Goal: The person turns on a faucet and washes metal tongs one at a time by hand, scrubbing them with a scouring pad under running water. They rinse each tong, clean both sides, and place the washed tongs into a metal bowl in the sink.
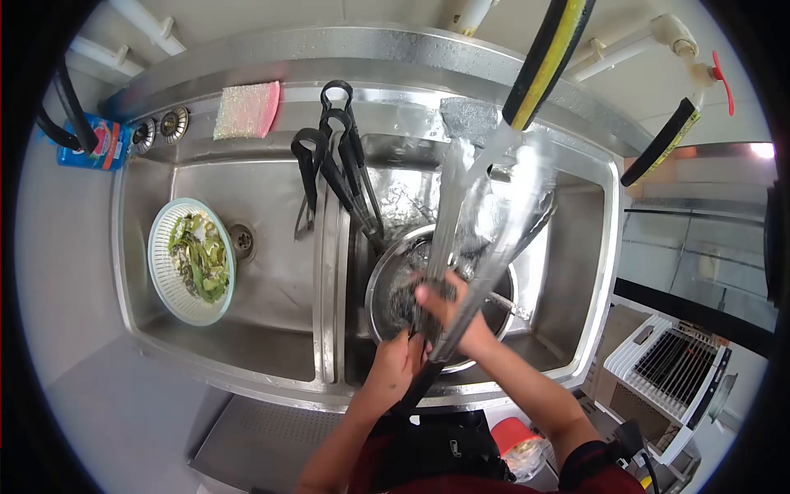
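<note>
Tongs (483, 288): long metal pair, dark lower end; over metal bowl (373, 313) in right-hand basin, arms spread, tips up near hose (543, 66); upper ends blurred.
Left hand (391, 375): fingers closed round lower part of tongs, near bowl's near rim; exact finger wrap partly hidden.
Right hand (457, 313): fingers curled round one metal arm, thumb across it, above bowl; contact with second arm, can't tell.
Tongs weight: probably light to moderate; length likely makes far end swing, so two hands suit.
Tongs stiffness: metal arms look stiff, likely springy where they join; not fragile.
Tongs surface: wet, so likely slippery on bare metal; dark part should grip better.
Best hold: dark lower end for control, one hand mid-arm to steady; edges could be thin, mind fingers.
Bowl: shiny, round, water in it; under the hands.
Other tongs (306, 156): dark loop handles, bunched at sink divider (329, 329), apart from hands.
Basket (158, 272): pale, tilted, in left-hand basin, holds leaves (202, 259).
Sponge (247, 110): pink-edged, on back ledge.
</note>
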A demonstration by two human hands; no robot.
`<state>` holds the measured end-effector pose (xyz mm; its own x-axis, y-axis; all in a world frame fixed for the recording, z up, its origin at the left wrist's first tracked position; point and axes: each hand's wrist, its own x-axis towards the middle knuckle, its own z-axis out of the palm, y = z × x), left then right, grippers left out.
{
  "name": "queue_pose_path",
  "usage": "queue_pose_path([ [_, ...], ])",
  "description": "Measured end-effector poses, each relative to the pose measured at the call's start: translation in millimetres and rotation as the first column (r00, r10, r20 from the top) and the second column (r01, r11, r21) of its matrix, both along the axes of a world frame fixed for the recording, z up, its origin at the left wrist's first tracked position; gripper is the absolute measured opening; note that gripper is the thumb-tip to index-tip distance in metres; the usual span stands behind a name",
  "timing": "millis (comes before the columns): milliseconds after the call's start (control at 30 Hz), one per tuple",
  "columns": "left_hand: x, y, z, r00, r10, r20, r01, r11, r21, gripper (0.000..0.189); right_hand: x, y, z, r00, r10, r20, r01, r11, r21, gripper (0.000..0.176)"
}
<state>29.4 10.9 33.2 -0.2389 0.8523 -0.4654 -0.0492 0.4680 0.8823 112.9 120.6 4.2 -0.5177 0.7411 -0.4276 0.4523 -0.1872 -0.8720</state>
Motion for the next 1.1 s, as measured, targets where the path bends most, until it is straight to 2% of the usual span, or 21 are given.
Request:
queue_pose_path([
  [33, 1, -7, 2, 0.997, -0.038, -0.061, 0.035, 0.999, -0.037, 0.018, -6, 20, 0, 0.989, 0.000, -0.150, -0.016, 0.994, -0.104, 0.052],
  [100, 1, -33, 6, 0.943, -0.204, -0.261, 0.187, 0.978, -0.088, 0.016, -37, 79, -5, 0.861, -0.509, -0.014, 0.428, 0.739, -0.521, 0.046],
  [167, -14, -74, 16, 0.867, -0.322, -0.380, 0.273, 0.945, -0.179, 0.016, -48, 122, 2, 0.915, -0.284, -0.285, 0.274, 0.959, -0.075, 0.048],
  [267, -64, -136, 56, 0.699, -0.425, -0.575, 0.230, 0.895, -0.383, 0.018, -23, 79, 22, 0.987, -0.069, -0.148, 0.074, 0.997, 0.030, 0.055],
  [333, -92, -141, 101, 0.908, -0.255, -0.331, 0.029, 0.828, -0.560, 0.033, 10, 34, 22, 0.984, 0.173, 0.049, -0.180, 0.960, 0.216, 0.064],
  [367, -95, -136, 111, 0.904, -0.252, -0.344, 0.024, 0.835, -0.549, 0.033, 23, 19, 26, 0.935, 0.283, 0.215, -0.342, 0.878, 0.334, 0.069],
  [433, -104, -114, 124, 0.910, -0.238, -0.340, 0.045, 0.872, -0.488, 0.020, 37, 15, 50, 0.925, 0.182, 0.333, -0.366, 0.659, 0.657, 0.073],
  [467, -106, -97, 121, 0.904, -0.283, -0.321, 0.112, 0.880, -0.461, 0.025, 39, 15, 60, 0.969, 0.139, 0.206, -0.248, 0.588, 0.770, 0.068],
  [500, -106, -76, 119, 0.881, -0.393, -0.264, 0.227, 0.841, -0.492, 0.027, 40, 18, 70, 0.970, 0.138, 0.201, -0.244, 0.583, 0.775, 0.068],
  [567, -102, -34, 106, 0.808, -0.578, -0.113, 0.487, 0.764, -0.423, 0.030, 38, 28, 96, 0.820, 0.392, 0.417, -0.476, 0.063, 0.877, 0.061],
  [633, -95, 9, 89, 0.688, -0.724, -0.046, 0.691, 0.673, -0.264, 0.033, 36, 49, 121, 0.542, 0.546, 0.639, -0.760, -0.007, 0.650, 0.046],
  [700, -93, 51, 54, 0.546, -0.837, -0.018, 0.833, 0.546, -0.087, 0.036, 61, 63, 125, 0.495, 0.529, 0.689, -0.858, 0.170, 0.486, 0.021],
  [733, -96, 74, 48, 0.573, -0.813, -0.104, 0.816, 0.578, -0.023, 0.040, 75, 68, 129, 0.583, 0.407, 0.703, -0.809, 0.210, 0.549, 0.020],
  [767, -97, 97, 48, 0.718, -0.685, -0.124, 0.690, 0.678, 0.255, 0.042, 86, 74, 135, 0.652, 0.281, 0.704, -0.757, 0.300, 0.581, 0.019],
  [833, -103, 132, 20, 0.802, -0.478, 0.358, 0.421, 0.878, 0.229, 0.039, 103, 85, 136, 0.646, 0.141, 0.750, -0.660, 0.597, 0.456, 0.019],
  [867, -96, 143, 2, 0.633, -0.322, 0.704, 0.125, 0.940, 0.318, 0.035, 112, 89, 123, 0.654, 0.054, 0.755, -0.598, 0.648, 0.471, 0.020],
  [900, -87, 158, -17, 0.308, -0.211, 0.928, -0.184, 0.944, 0.276, 0.033, 118, 95, 110, 0.655, -0.042, 0.754, -0.530, 0.686, 0.499, 0.020],
  [967, -72, 180, -44, 0.097, -0.210, 0.973, -0.446, 0.865, 0.231, 0.025, 127, 97, 89, 0.659, -0.114, 0.743, -0.483, 0.694, 0.535, 0.021],
  [1000, -58, 188, -43, 0.190, 0.111, 0.975, -0.516, 0.857, 0.003, 0.023, 130, 96, 83, 0.656, -0.157, 0.738, -0.442, 0.713, 0.544, 0.021],
  [1033, -48, 195, -38, 0.186, 0.120, 0.975, -0.515, 0.857, -0.008, 0.023, 130, 95, 80, 0.653, -0.151, 0.742, -0.444, 0.718, 0.536, 0.021],
  [1100, -33, 205, -33, 0.404, 0.109, 0.908, -0.518, 0.846, 0.129, 0.026, 129, 88, 76, 0.697, -0.177, 0.695, -0.353, 0.758, 0.548, 0.022],
])
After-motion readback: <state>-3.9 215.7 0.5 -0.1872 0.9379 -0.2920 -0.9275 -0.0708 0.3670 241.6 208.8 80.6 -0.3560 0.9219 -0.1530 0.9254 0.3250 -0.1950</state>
